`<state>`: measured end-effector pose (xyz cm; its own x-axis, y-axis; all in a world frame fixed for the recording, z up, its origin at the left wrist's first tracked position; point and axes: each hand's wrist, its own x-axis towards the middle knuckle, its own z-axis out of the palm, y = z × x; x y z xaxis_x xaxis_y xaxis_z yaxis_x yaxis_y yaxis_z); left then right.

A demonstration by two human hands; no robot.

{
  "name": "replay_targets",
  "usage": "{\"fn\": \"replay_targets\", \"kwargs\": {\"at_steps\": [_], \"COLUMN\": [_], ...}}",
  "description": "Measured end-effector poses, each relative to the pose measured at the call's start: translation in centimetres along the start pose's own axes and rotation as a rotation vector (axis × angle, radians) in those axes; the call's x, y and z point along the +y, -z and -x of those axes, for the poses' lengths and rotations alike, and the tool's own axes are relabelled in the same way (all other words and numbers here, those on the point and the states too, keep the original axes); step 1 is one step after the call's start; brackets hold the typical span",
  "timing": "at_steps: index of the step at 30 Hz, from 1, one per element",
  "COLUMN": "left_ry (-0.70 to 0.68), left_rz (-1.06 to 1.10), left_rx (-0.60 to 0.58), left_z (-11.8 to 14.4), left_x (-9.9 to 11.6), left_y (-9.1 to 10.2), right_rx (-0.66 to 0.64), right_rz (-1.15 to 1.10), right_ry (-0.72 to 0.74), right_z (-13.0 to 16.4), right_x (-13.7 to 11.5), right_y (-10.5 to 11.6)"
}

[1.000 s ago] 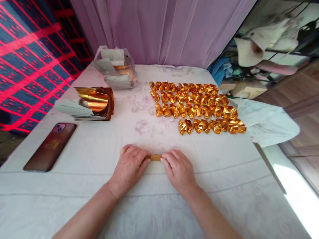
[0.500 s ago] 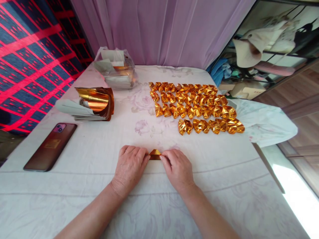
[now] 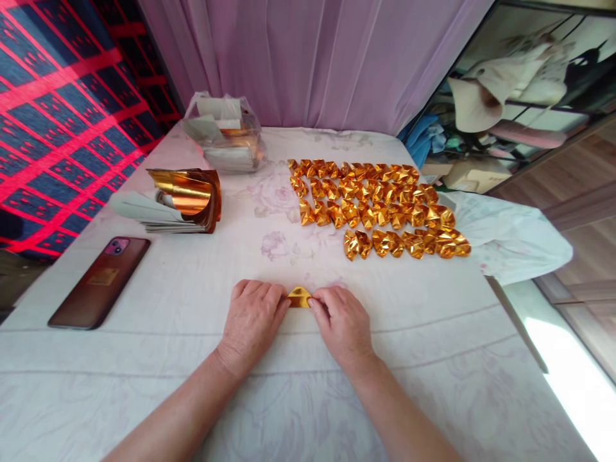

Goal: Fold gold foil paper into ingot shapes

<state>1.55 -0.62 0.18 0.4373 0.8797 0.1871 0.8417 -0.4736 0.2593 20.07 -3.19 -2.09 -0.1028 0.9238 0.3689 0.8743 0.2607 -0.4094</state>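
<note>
A small folded piece of gold foil paper [image 3: 299,298] lies low on the table between my two hands. My left hand [image 3: 253,321] pinches its left end between thumb and fingers. At the right end, my right hand [image 3: 344,324] grips it the same way. The foil's middle shows as a low golden peak above a darker flat strip; both ends are hidden under my fingers. Beyond my hands, rows of folded gold foil pieces [image 3: 375,192] sit on the cloth, the nearest row set a little apart.
At the left stands a bent stack of gold foil sheets [image 3: 192,199], with a phone [image 3: 101,282] lying nearer me. A clear plastic bag [image 3: 226,138] of sheets is at the back. Purple curtain [image 3: 308,64] hangs behind; a cluttered shelf [image 3: 520,96] stands at the right.
The middle of the foil looks more rounded and brighter than before. Both hands stay almost in place, still gripping its ends.
</note>
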Motion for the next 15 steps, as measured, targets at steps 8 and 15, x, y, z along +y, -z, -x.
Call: {"fn": "replay_targets", "kwargs": {"at_steps": [8, 15], "left_ry": [0.013, -0.001], "left_rz": [-0.004, 0.031], "left_rx": [-0.009, -0.019], "left_z": [-0.03, -0.08], "left_x": [-0.06, -0.19], "left_y": [0.05, 0.07], "right_rx": [0.000, -0.059], "right_rz": [0.039, 0.035], "right_ry": [-0.012, -0.026], "right_z": [-0.01, -0.03], "right_x": [-0.03, -0.01], "right_y": [-0.01, 0.13]}}
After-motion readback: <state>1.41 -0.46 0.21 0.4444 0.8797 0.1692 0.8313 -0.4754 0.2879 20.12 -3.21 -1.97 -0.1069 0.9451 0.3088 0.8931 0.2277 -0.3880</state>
